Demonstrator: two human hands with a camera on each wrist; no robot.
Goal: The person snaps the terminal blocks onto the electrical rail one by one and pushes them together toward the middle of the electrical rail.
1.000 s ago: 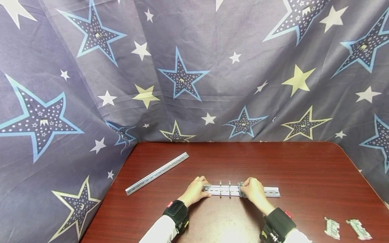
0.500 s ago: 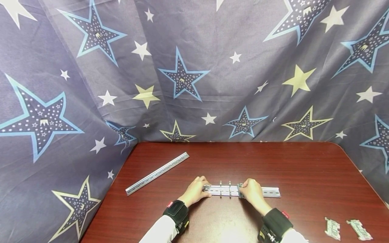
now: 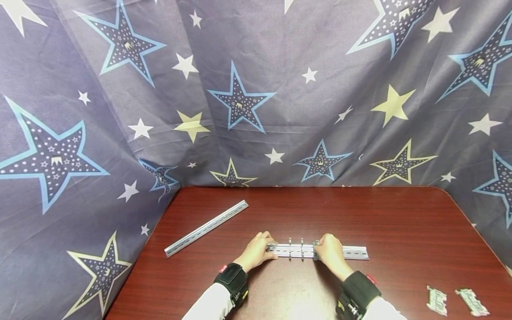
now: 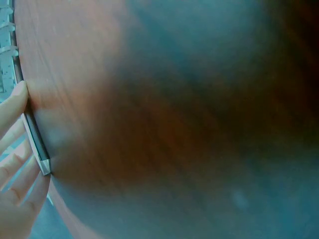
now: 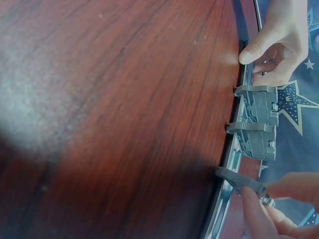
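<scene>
In the head view a slotted metal DIN rail (image 3: pixel 355 253) lies crosswise on the table. My left hand (image 3: pixel 255 253) grips its left end, with the thumb on the near edge (image 4: pixel 36 137) and the fingers across the far side. Two thin terminal blocks (image 5: pixel 256 105) stand upright on the rail, a gap apart. To their right, my right hand (image 3: pixel 333 253) pinches a third terminal block (image 5: pixel 239 180) between thumb and fingers. That block sits at the rail, tilted relative to the other two in the right wrist view; whether it is clipped on, I cannot tell.
A second DIN rail (image 3: pixel 206 228) lies slantwise at the back left of the table (image 3: pixel 400 222). Two loose terminal blocks (image 3: pixel 437 301) lie at the front right. A star-patterned cloth (image 3: pixel 280 89) hangs behind the table and along its left side.
My right wrist has swung slightly left, and the pinched terminal block has shifted a little left along the rail. The left hand keeps its hold on the rail's end.
</scene>
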